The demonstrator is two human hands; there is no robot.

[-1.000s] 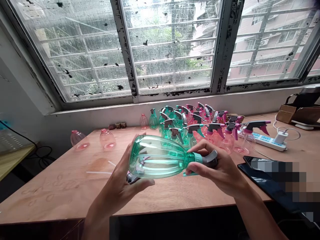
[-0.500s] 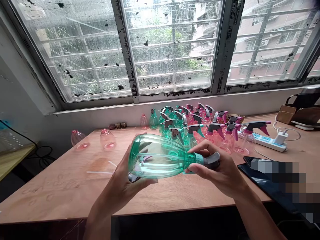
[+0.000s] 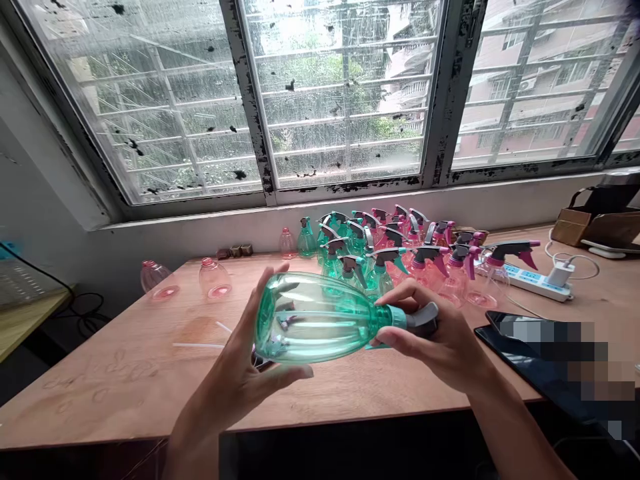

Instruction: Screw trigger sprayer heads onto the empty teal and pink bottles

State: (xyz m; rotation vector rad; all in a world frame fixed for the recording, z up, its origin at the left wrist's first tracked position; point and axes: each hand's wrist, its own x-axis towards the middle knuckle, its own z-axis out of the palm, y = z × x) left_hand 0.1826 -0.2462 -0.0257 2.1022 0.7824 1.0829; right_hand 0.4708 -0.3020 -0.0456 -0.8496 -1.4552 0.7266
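A clear green spray bottle (image 3: 315, 320) lies sideways in the air between my two hands, above the table. My right hand (image 3: 433, 337) is closed around its neck and green collar, near the grey trigger head (image 3: 423, 320). My left hand (image 3: 250, 360) cups the rounded base, thumb below and fingers partly behind the bottle. Through the clear wall a pale tube shows inside. White thin tubes (image 3: 200, 345) lie on the table left of my left hand. Something dark, partly hidden behind that hand, cannot be made out.
Several green and pink spray bottles (image 3: 383, 267) stand at the back of the wooden table (image 3: 125, 373). Capless pink bottles (image 3: 215, 279) stand at the left. A power strip (image 3: 537, 281), dark tablet-like devices (image 3: 520, 353) and a brown box (image 3: 597, 217) are at the right.
The bottle's base has dipped slightly, and its body looks a little turned. My left hand's fingers and thumb sit a bit wider around it. My right hand has barely moved.
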